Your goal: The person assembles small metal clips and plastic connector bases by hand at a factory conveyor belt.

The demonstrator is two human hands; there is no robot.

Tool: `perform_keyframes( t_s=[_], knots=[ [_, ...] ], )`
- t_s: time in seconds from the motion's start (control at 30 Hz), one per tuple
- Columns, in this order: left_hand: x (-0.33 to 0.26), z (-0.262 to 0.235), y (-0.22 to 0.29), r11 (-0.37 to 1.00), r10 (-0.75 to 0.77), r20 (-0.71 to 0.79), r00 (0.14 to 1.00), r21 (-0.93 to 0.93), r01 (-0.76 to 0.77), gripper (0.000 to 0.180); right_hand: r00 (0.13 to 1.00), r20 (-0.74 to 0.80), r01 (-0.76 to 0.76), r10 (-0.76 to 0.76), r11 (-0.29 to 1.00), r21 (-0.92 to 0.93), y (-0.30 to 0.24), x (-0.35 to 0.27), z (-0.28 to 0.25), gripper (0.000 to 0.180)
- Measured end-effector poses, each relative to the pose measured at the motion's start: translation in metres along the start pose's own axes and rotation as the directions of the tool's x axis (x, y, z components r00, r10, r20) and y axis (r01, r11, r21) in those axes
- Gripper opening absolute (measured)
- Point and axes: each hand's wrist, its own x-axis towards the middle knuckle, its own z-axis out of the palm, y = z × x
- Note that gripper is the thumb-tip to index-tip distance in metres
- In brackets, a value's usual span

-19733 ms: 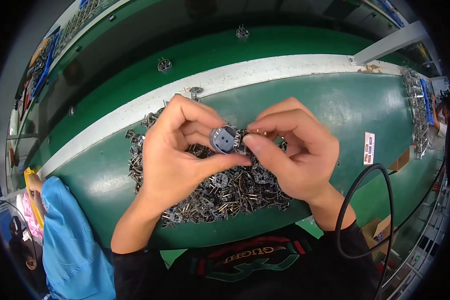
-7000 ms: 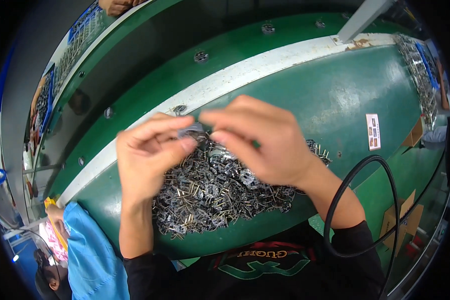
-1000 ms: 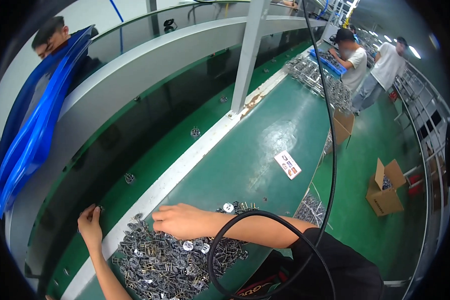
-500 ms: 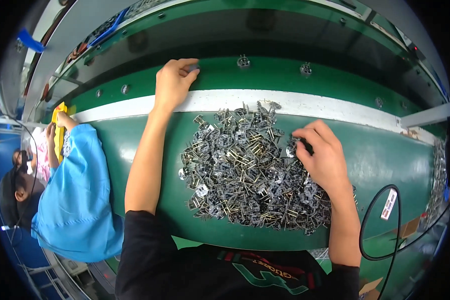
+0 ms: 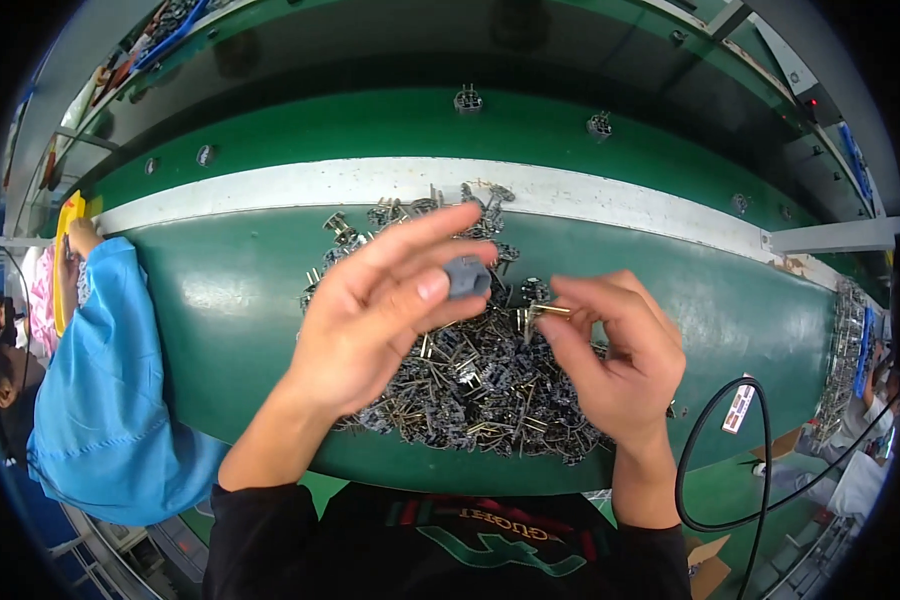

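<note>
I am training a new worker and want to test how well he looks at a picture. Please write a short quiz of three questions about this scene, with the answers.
1. True or false: the left hand holds a small grey block between thumb and fingers.
2. What does the right hand pinch at its fingertips?
A. a black cable
B. a small brass-coloured metal piece
C. a white label
3. Fill in: the pile of small metal parts lies on a ____ bench top.

Key
1. True.
2. B: the metal piece is at the fingertips; the black cable hangs apart, by the wrist.
3. Green.
</note>
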Motion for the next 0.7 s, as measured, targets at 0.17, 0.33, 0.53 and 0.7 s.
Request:
perform_keyframes(
  t_s=[0.17,0.33,0.53,0.7],
  knots=[
    [-0.013,0.013,-0.019,0.995,-0.061,0.098,0.993,0.083,0.053,0.041,0.987,-0.113,0.118,-0.117,0.993,0.006,-0.006,-0.006,0.004,0.029],
    [-0.017,0.009,-0.03,0.994,0.042,0.191,0.981,-0.108,-0.021,0.035,0.985,-0.127,0.13,-0.121,0.989,0.068,-0.011,-0.011,-0.001,0.026],
    [-0.018,0.016,-0.027,0.988,0.081,0.182,0.98,-0.145,-0.055,0.036,0.959,-0.105,0.258,-0.262,0.965,-0.047,-0.017,-0.007,-0.006,0.027],
    [-0.018,0.018,-0.034,0.992,0.108,0.215,0.971,-0.09,-0.09,0.036,0.943,-0.12,0.302,-0.31,0.95,-0.075,-0.012,-0.011,-0.003,0.03]
  ],
)
